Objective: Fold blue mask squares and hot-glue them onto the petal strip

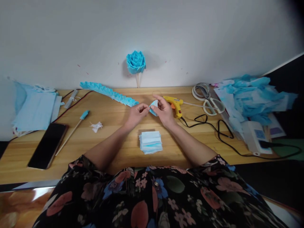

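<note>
While left grip (136,114) pinches thin, seemingly folded blue fabric (155,103), right grip (165,111) holds it.

My shirt (156,186): black, coral-and-blue floral print. My folded fabric piece (155,104): blue and white. Glue gun (177,102): yellow, orange trigger (173,106). Fabric rose (136,62): bright turquoise. Tabletop (172,148): tan, wood-grained.

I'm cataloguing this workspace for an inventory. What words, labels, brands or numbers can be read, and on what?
None can be read.
Yellow glue gun: small marking, too small to read.
White box with black plug: label too blurred.
Folded blue piece: no writing visible.
</note>
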Tool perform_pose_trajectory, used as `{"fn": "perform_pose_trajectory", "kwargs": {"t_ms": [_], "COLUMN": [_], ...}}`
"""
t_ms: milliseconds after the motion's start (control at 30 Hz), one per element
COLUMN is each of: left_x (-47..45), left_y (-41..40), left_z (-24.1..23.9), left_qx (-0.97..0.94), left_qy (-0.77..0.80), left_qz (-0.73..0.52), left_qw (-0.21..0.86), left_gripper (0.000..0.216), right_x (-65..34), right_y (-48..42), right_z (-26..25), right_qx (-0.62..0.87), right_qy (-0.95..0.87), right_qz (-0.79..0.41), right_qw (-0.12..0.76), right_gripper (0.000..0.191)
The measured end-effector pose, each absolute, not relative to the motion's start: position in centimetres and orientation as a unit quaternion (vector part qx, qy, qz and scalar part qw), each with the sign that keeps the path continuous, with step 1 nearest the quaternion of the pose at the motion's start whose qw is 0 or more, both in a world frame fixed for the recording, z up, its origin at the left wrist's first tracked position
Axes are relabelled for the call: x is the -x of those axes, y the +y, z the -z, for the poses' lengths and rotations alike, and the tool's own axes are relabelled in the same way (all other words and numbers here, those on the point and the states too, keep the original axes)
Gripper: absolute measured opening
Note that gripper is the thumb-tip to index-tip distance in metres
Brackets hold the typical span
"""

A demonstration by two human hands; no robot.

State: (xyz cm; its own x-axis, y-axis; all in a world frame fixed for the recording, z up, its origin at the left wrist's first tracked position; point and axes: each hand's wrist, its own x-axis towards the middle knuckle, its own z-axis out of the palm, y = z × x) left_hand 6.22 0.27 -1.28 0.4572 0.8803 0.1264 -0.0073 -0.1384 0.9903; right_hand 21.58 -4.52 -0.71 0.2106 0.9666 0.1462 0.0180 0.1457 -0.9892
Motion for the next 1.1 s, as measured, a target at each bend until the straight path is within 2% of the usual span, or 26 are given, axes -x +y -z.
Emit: {"fn": "perform_pose_trajectory", "kwargs": {"t_ms": [333,833,1100], "left_x": [-6.28,-6.40,-6.17], "left_y": [0.01,0.22,0.04], "left_z": [0.77,0.90,0.46], "left_qx": [-0.629,-0.591,-0.601], "left_qy": [0.347,0.363,0.345], "left_qz": [-0.400,-0.440,-0.440], "left_qw": [0.569,0.571,0.571], "left_gripper": [0.026,0.032,0.040], "right_x": [-22.07,-21.67,-21.63], "right_y": [-4.17,-4.20,-4.21], "right_z": [0.64,1.26,1.50], "right_qx": [0.529,0.498,0.499], "right_qy": [-0.434,-0.429,-0.465], "right_qz": [-0.361,-0.478,-0.441], "right_qw": [0.633,0.583,0.583], "right_gripper": [0.047,0.059,0.045]}}
